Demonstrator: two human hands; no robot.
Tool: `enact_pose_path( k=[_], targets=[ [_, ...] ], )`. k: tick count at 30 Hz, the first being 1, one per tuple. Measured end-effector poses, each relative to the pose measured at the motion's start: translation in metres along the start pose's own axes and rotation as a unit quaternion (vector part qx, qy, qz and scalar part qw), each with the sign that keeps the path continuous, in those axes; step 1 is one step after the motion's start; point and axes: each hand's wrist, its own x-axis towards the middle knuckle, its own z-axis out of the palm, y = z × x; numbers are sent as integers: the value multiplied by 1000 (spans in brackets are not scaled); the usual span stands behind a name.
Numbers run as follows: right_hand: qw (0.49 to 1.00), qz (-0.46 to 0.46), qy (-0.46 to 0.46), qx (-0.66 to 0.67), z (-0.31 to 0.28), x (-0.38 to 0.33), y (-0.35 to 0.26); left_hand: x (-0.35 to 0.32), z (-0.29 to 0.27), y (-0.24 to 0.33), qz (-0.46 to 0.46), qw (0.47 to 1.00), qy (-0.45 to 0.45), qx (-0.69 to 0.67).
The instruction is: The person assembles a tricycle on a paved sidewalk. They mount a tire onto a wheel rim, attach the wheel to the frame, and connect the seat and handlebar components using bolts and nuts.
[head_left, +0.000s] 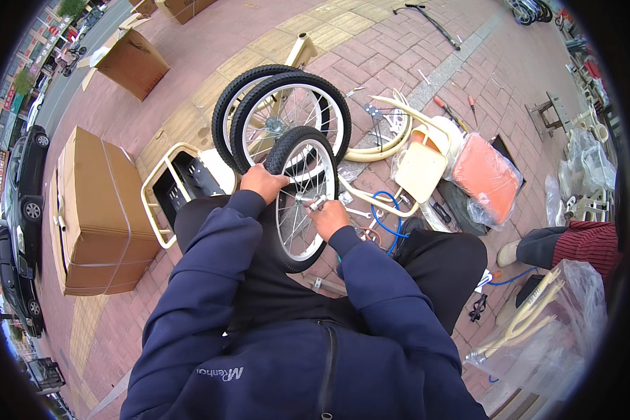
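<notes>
A small spoked wheel [295, 265] with a black knobby tyre and white rim stands upright between my knees. My left hand [262, 183] grips its left side near the tyre and rim, fingers closed. At the hub, my right hand [330, 219] pinches a short silvery metal piece [318, 204]; its exact kind is too small to make out. Just beyond, two larger wheels lean together, the nearer wheel [343, 126] overlapping the farther wheel [221, 115]. A cream frame tube [301, 50] rises behind them.
A cream rack [149, 189] and big cardboard box [98, 210] are on the left. Rightward lie cream curved parts [374, 152], a blue cable [399, 227], a wrapped orange seat [484, 178] and screwdrivers [441, 103]. A person's red knitted sleeve [588, 248] and a plastic-wrapped fork [528, 318] are at right.
</notes>
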Motion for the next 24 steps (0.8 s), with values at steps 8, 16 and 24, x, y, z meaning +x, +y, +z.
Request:
enact_pose_path(
  k=[8,16,24],
  targets=[
    [981,77,-57,166,4,3,-8,-47,12,26,-29,990,64,-123],
    [949,72,-109,288,0,-5,-25,-57,14,33,-14,982,90,-166],
    [913,126,-132,364,19,1,-8,-53,19,31,-20,983,76,-167]
  ],
)
